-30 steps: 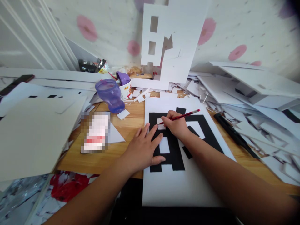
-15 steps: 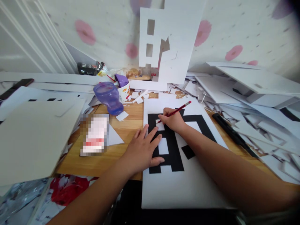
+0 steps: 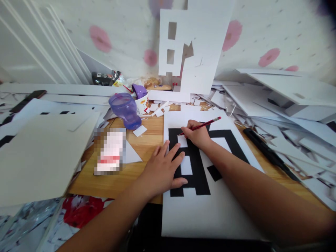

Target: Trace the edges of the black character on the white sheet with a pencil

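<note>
My right hand (image 3: 198,134) is closed round a red and black pencil (image 3: 206,124) with a pale eraser end. Its tip meets the upper left corner of a rectangular opening in a black cut-out template (image 3: 194,164). This template lies flat on a large white board (image 3: 199,217), which shows through its openings. With fingers spread, my left hand (image 3: 164,169) rests flat across the template's left side. Part of the template is hidden beneath my right hand and forearm.
A purple translucent cup (image 3: 124,108) stands near a white paper tub (image 3: 142,105). Upright at the back is a white cut-out board (image 3: 199,73). A black knife-like tool (image 3: 267,150) lies to the right beside heaped white offcuts (image 3: 301,140). White sheets (image 3: 49,150) lie left.
The pencil tip has shifted slightly up to the opening's upper left corner. My left hand stays spread on the template. The whole view has shifted a little.
</note>
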